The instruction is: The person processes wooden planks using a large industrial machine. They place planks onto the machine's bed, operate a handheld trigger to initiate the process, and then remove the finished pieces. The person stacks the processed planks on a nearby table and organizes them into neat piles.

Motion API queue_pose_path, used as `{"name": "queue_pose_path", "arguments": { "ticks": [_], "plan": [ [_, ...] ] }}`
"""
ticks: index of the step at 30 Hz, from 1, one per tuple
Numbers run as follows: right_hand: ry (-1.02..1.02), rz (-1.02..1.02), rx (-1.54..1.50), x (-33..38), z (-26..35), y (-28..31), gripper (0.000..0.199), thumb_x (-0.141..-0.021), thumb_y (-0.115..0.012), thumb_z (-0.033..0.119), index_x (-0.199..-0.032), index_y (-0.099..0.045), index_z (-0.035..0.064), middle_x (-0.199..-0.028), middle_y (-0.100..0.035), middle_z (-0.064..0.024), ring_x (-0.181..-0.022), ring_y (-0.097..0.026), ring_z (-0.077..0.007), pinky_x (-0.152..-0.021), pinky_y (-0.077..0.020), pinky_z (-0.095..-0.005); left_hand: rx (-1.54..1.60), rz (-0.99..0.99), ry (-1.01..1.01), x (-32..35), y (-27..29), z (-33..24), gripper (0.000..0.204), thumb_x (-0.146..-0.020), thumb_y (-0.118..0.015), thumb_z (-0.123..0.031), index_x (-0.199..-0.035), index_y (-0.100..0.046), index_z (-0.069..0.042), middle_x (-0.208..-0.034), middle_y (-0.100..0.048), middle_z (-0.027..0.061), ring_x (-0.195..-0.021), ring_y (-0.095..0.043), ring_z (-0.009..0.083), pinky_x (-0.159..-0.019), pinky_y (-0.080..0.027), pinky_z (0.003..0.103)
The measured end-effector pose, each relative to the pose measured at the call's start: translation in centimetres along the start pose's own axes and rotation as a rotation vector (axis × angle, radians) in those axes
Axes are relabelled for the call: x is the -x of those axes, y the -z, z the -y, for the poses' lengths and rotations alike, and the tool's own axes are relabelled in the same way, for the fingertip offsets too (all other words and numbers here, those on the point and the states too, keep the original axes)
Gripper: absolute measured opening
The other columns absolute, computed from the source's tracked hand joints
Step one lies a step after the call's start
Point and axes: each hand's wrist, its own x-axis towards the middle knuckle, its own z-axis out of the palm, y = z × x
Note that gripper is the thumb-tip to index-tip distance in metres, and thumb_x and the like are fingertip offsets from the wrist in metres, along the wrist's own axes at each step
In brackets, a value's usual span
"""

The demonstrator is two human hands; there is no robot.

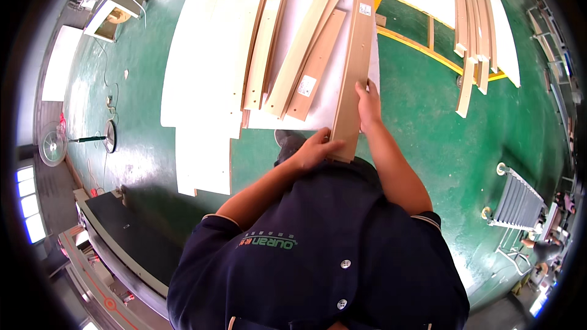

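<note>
A long light-brown wooden board (355,64) with a white label near its far end lies lengthwise in front of me, its near end at my waist. My left hand (318,149) is closed on the near end, thumb over the top face. Along the right edge, my right hand (369,106) grips the same board, with its fingers partly hidden beneath. Just left of it, a shorter labelled board (317,64) rests on the white table (287,121) beside a longer board (304,43). Several more boards (264,40) form a row farther left.
Large pale panels (202,55) cover the table's left side. At the right, several boards (468,21) overhang a yellow-framed cart (428,54). A roller conveyor (518,201) stands at the lower right. A fan (53,145) and a dark-topped machine (131,232) are on the left.
</note>
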Motion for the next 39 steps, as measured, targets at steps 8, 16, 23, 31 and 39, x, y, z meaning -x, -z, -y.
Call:
{"name": "queue_pose_path", "arguments": {
  "ticks": [8, 16, 23, 31, 39],
  "plan": [
    [-0.242, 0.002, 0.04, -2.1, 0.9, -0.8, 0.071, -0.078, -0.083, 0.041, -0.127, -0.055, -0.0023, -0.113, -0.066, -0.0121, -0.097, -0.067, -0.0228, -0.081, -0.0559, -0.0376, -0.743, -0.254, -0.074, -0.1, 0.0, 0.9, 0.054, -0.084, -0.072, -0.046, -0.103, -0.052, 0.0, -0.09, -0.066, 0.028, -0.088, -0.066, 0.0436, -0.077, -0.05, 0.049],
    [-0.149, -0.164, 0.226, -7.6, -2.0, -2.1, 0.079, -0.068, -0.088, 0.04, -0.121, -0.055, -0.0075, -0.115, -0.065, -0.0205, -0.104, -0.067, -0.0306, -0.083, -0.0559, -0.0393, -0.93, -0.353, -0.142, -0.4, -0.1, 2.0, 0.056, -0.083, -0.072, -0.048, -0.109, -0.051, -0.002, -0.087, -0.068, 0.0286, -0.086, -0.066, 0.0483, -0.076, -0.051, 0.055],
    [0.328, -0.147, 0.112, -1.6, 2.4, -0.2, 0.047, -0.08, -0.082, 0.018, -0.114, -0.054, -0.0005, -0.097, -0.063, -0.0064, -0.086, -0.059, -0.0137, -0.076, -0.0506, -0.0304, -0.971, -0.14, -0.23, -2.1, 0.8, 3.3, 0.067, -0.082, -0.073, -0.057, -0.116, -0.05, -0.004, -0.099, -0.068, 0.0239, -0.095, -0.065, 0.0453, -0.078, -0.053, 0.051],
    [0.718, -0.07, 0.249, 3.8, 5.5, 8.6, 0.059, -0.075, -0.085, 0.009, -0.122, -0.051, -0.0006, -0.096, -0.062, -0.0078, -0.089, -0.06, -0.0157, -0.078, -0.0511, -0.032, -0.184, 0.048, -0.54, -8.7, 1.0, -6.2, 0.064, -0.098, -0.068, -0.032, -0.143, -0.031, -0.006, -0.132, -0.052, 0.0178, -0.111, -0.06, 0.0271, -0.092, -0.05, 0.041],
    [0.726, -0.119, 0.657, 10.6, -0.9, 14.6, 0.067, -0.069, -0.089, 0.014, -0.123, -0.052, 0.0007, -0.101, -0.063, -0.0138, -0.088, -0.063, -0.0257, -0.077, -0.0523, -0.0387, 0.401, 0.582, -0.74, -4.5, -5.4, -19.1, 0.073, -0.085, -0.078, -0.017, -0.145, -0.04, -0.003, -0.133, -0.056, 0.0134, -0.123, -0.056, 0.0253, -0.107, -0.043, 0.043]
  ]
}}
